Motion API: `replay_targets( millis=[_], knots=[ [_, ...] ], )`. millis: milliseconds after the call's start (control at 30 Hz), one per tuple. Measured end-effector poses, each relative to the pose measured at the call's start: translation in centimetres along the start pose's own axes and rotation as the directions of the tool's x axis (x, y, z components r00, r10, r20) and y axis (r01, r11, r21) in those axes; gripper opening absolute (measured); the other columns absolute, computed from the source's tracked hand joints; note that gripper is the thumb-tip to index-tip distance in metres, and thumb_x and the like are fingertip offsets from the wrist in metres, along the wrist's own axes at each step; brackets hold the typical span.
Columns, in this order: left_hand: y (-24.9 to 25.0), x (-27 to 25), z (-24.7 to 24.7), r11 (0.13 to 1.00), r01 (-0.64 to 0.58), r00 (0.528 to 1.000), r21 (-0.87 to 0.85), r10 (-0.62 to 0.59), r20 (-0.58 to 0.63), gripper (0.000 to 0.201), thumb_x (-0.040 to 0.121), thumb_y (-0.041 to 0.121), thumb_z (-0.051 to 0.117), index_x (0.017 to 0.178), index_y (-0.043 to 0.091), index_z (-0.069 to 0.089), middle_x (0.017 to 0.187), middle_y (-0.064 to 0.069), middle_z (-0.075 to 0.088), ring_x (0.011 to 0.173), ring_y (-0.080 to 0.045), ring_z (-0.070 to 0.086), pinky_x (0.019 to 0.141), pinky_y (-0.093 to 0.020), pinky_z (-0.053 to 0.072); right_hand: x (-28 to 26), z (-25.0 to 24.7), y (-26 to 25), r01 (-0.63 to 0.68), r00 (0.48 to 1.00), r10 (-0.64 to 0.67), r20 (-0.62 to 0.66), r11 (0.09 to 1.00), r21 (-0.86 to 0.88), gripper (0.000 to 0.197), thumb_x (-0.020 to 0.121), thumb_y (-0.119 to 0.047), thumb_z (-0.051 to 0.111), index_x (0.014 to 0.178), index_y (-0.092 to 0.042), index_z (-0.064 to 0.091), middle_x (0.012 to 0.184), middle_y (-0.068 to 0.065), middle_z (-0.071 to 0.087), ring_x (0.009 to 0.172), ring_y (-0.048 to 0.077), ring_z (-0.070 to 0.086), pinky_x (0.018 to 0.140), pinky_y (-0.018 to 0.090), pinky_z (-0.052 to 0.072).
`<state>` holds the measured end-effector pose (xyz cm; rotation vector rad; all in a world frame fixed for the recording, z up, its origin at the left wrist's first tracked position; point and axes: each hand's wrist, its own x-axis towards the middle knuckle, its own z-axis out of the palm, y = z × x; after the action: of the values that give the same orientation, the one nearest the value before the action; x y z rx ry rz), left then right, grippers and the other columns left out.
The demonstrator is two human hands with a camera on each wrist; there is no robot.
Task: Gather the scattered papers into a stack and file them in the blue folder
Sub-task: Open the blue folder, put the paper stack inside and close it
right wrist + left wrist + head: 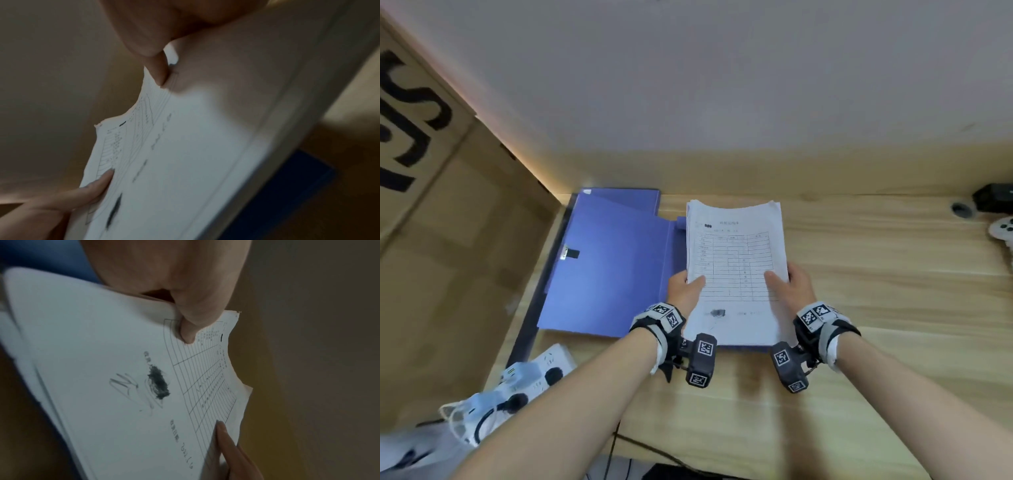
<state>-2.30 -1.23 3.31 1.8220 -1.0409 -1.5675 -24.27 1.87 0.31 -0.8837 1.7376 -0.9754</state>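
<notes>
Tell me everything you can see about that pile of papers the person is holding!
The paper stack is a sheaf of white sheets, roughly squared up, with slightly ragged far edges. The top sheet is a printed form with a ruled table, a dark scribbled blot and some handwriting near its bottom. It is held over the right half of the open blue folder. The left hand and right hand grip its sides, thumbs on top.
</notes>
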Motion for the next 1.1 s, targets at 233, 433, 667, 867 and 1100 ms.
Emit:
replay_targets(
  millis=[233,433,667,867,1100],
  knots=[
    [-2.4,1.4,-9.5,0.995,-0.023,0.987,0.094,0.038,-0.159,0.011,0.093,0.011,0.059,0.094,0.014,0.070,0.097,-0.006,0.072,0.091,-0.025,0.066,0.089,-0.039,0.055,0.4,5.0,2.4,-0.028,0.999,0.033,0.022,0.978,-0.205,0.038,0.092,-0.010,0.055,0.130,-0.008,0.051,0.121,0.011,0.061,0.102,0.024,0.060,0.085,0.032,0.049],
    [-3.7,4.5,-17.3,0.974,0.026,0.967,0.224,0.032,-0.254,0.033,0.082,0.033,0.062,0.105,0.011,0.073,0.108,-0.006,0.074,0.099,-0.027,0.070,0.092,-0.047,0.056,0.5,5.8,2.4,0.145,0.987,-0.077,0.138,0.791,-0.594,0.057,0.086,-0.009,0.058,0.141,-0.005,0.043,0.143,0.015,0.048,0.134,0.033,0.042,0.113,0.042,0.034],
    [-1.9,5.7,-20.7,0.912,0.047,0.951,0.409,0.084,-0.296,0.023,0.093,0.026,0.057,0.105,0.013,0.072,0.102,-0.010,0.074,0.091,-0.034,0.067,0.081,-0.039,0.055,0.2,5.8,1.8,0.132,0.990,-0.069,0.122,0.747,-0.651,0.057,0.087,-0.007,0.057,0.142,-0.006,0.042,0.146,0.014,0.045,0.135,0.031,0.041,0.113,0.039,0.033],
    [-1.4,6.1,-20.7,0.822,0.010,0.941,0.570,0.185,-0.284,0.025,0.096,0.026,0.052,0.109,0.015,0.070,0.101,-0.011,0.073,0.082,-0.034,0.065,0.066,-0.034,0.050,0.3,6.2,1.5,0.116,0.993,-0.062,0.104,0.734,-0.669,0.056,0.087,-0.006,0.056,0.141,-0.005,0.043,0.145,0.015,0.046,0.134,0.032,0.041,0.112,0.038,0.032],
    [-0.1,5.5,-20.2,0.781,-0.016,0.909,0.624,0.271,-0.316,0.023,0.095,0.019,0.052,0.099,0.014,0.074,0.088,-0.011,0.073,0.078,-0.034,0.062,0.064,-0.032,0.047,0.4,6.2,1.5,0.118,0.993,-0.063,0.104,0.726,-0.678,0.056,0.086,-0.004,0.056,0.141,-0.005,0.044,0.145,0.014,0.046,0.134,0.032,0.041,0.113,0.039,0.033]
  ],
)
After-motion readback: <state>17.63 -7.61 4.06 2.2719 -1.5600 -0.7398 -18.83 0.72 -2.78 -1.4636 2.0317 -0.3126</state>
